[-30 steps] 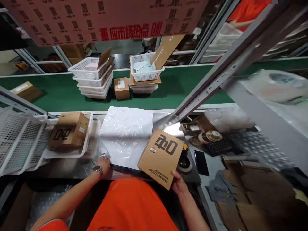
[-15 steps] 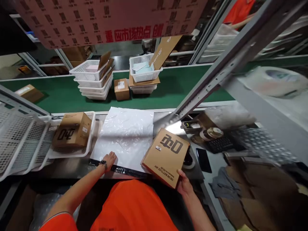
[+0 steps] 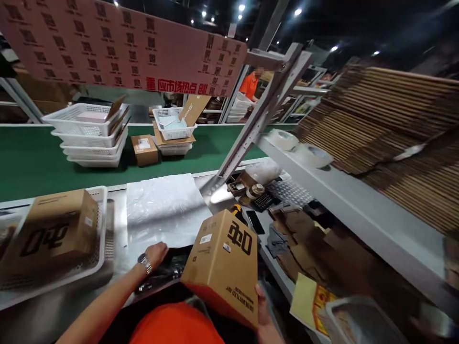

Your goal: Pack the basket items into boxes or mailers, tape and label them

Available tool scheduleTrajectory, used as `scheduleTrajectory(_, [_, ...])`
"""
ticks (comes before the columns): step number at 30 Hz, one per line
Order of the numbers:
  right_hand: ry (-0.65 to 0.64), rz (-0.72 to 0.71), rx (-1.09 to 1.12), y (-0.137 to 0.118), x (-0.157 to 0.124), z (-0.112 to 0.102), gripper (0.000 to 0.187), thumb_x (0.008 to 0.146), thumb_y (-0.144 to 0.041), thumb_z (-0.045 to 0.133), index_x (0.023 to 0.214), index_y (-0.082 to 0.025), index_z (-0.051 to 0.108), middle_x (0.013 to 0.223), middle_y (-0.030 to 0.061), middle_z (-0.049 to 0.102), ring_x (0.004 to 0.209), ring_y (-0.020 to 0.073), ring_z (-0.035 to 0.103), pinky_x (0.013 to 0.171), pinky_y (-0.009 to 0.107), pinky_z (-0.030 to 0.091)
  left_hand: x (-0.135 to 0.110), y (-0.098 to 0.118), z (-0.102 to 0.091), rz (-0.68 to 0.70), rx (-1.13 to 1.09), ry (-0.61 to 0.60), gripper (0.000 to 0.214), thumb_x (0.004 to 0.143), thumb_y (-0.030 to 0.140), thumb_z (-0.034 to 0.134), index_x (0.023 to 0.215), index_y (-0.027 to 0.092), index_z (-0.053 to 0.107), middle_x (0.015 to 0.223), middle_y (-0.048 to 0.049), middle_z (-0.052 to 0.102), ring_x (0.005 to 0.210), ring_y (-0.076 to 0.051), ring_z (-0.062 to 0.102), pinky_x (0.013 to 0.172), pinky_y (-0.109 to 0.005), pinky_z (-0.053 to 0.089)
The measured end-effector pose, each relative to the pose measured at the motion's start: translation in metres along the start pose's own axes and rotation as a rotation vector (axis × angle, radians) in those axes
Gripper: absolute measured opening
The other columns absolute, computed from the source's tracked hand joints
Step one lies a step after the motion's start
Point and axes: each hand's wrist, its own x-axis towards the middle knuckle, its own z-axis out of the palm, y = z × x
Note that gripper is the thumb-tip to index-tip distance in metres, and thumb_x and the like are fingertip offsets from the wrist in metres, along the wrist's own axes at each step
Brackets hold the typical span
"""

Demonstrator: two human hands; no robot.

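A white plastic mailing bag [image 3: 161,208] lies on the metal worktop, its near end lifted to show a black inside. At that near edge my left hand [image 3: 157,254], with a watch on the wrist, has its fingers closed on the bag's rim. Beside it, a brown cardboard box [image 3: 224,267] with dark printing is tilted over the bag's right near corner. My right hand [image 3: 264,308] grips the box from its lower right side; some of its fingers are hidden.
Another printed cardboard box [image 3: 60,234] sits in a white basket [image 3: 102,229] at left. Stacked baskets [image 3: 89,138] and a small carton [image 3: 144,150] stand on the green conveyor [image 3: 215,148]. A metal post [image 3: 251,129], phone [image 3: 255,222] and tape-bearing shelf [image 3: 358,205] are rightward.
The view has turned right and up. The bag's near edge has been raised and parted by my left hand. The box has been lifted and tilted nearer to the bag's mouth by my right hand.
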Motion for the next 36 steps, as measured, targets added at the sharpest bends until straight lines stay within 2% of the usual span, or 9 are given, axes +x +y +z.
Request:
scheduleTrajectory(2, [-0.013,0.098,0.083,0.010,-0.016,0.001,0.069,0.046,-0.099,0.076,0.075,-0.037,0.084,0.091,0.0080,0.088,0.116,0.0486,0.081,0.110,0.068,0.060,0.018,0.029,-0.005,0.043,-0.087,0.069,0.042,0.112,0.034,0.041,0.103,0.021,0.079,0.110,-0.0143,0.083,0.104,-0.028,0.076,0.091,-0.036,0.052])
scheduleTrajectory(5, [-0.065,0.176,0.154,0.022,-0.034,0.009,0.077,0.042,-0.093,0.083,0.089,-0.032,0.086,0.102,0.0119,0.089,0.120,0.0489,0.079,0.111,0.067,0.058,0.047,0.064,-0.017,0.089,-0.220,0.170,0.048,0.113,0.037,0.040,0.096,0.019,0.080,0.097,-0.0118,0.082,0.094,-0.024,0.074,0.086,-0.033,0.048])
scheduleTrajectory(9, [-0.157,0.253,0.206,0.037,-0.035,0.029,0.094,0.039,-0.086,0.091,0.110,-0.026,0.086,0.118,0.0169,0.087,0.130,0.0495,0.074,0.111,0.065,0.057,0.072,0.081,-0.039,0.115,-0.345,0.303,0.051,0.113,0.038,0.040,0.091,0.016,0.081,0.088,-0.0096,0.080,0.085,-0.021,0.068,0.078,-0.030,0.043])
scheduleTrajectory(12, [-0.240,0.290,0.191,0.044,-0.018,0.043,0.097,0.043,-0.079,0.095,0.122,-0.024,0.084,0.125,0.0178,0.085,0.132,0.0489,0.073,0.115,0.065,0.054,0.072,0.078,-0.054,0.145,-0.395,0.385,0.049,0.112,0.038,0.044,0.089,0.016,0.081,0.087,-0.0089,0.080,0.084,-0.021,0.067,0.076,-0.029,0.043])
scheduleTrajectory(16, [-0.290,0.287,0.157,0.049,0.011,0.051,0.081,0.051,-0.067,0.096,0.115,-0.019,0.084,0.123,0.0186,0.086,0.133,0.0455,0.073,0.121,0.062,0.051,0.053,0.061,-0.061,0.197,-0.423,0.469,0.047,0.112,0.037,0.043,0.094,0.017,0.082,0.091,-0.0080,0.081,0.085,-0.020,0.068,0.080,-0.029,0.047])
scheduleTrajectory(20, [-0.291,0.270,0.174,0.047,0.031,0.052,0.071,0.060,-0.059,0.095,0.114,-0.015,0.083,0.124,0.0207,0.085,0.136,0.0422,0.072,0.125,0.059,0.048,0.028,0.028,-0.054,0.269,-0.389,0.521,0.041,0.110,0.040,0.050,0.096,0.020,0.084,0.084,-0.0061,0.076,0.081,-0.020,0.067,0.080,-0.029,0.049])
scheduleTrajectory(25, [-0.245,0.238,0.274,0.032,0.044,0.064,0.070,0.064,-0.065,0.093,0.115,-0.018,0.082,0.120,0.0153,0.087,0.132,0.0374,0.075,0.121,0.053,0.052,0.002,-0.001,-0.040,0.401,-0.349,0.572,0.055,0.115,0.051,0.040,0.106,0.021,0.085,0.078,-0.0052,0.070,0.075,-0.018,0.065,0.074,-0.028,0.048])
scheduleTrajectory(31, [-0.155,0.214,0.341,0.019,0.064,0.083,0.073,0.064,-0.078,0.086,0.111,-0.023,0.080,0.107,0.0128,0.088,0.116,0.0393,0.079,0.104,0.057,0.059,-0.016,0.011,-0.040,0.474,-0.350,0.563,0.064,0.116,0.059,0.035,0.098,0.021,0.084,0.071,-0.0032,0.067,0.067,-0.016,0.062,0.069,-0.026,0.047])
scheduleTrajectory(36, [0.043,0.238,0.224,0.017,0.084,0.094,0.075,0.066,-0.082,0.078,0.113,-0.025,0.072,0.094,0.0120,0.083,0.095,0.0398,0.078,0.082,0.058,0.062,-0.016,0.043,-0.060,0.420,-0.325,0.607,0.054,0.117,0.047,0.038,0.106,0.021,0.084,0.081,-0.0053,0.075,0.073,-0.017,0.067,0.073,-0.027,0.050])
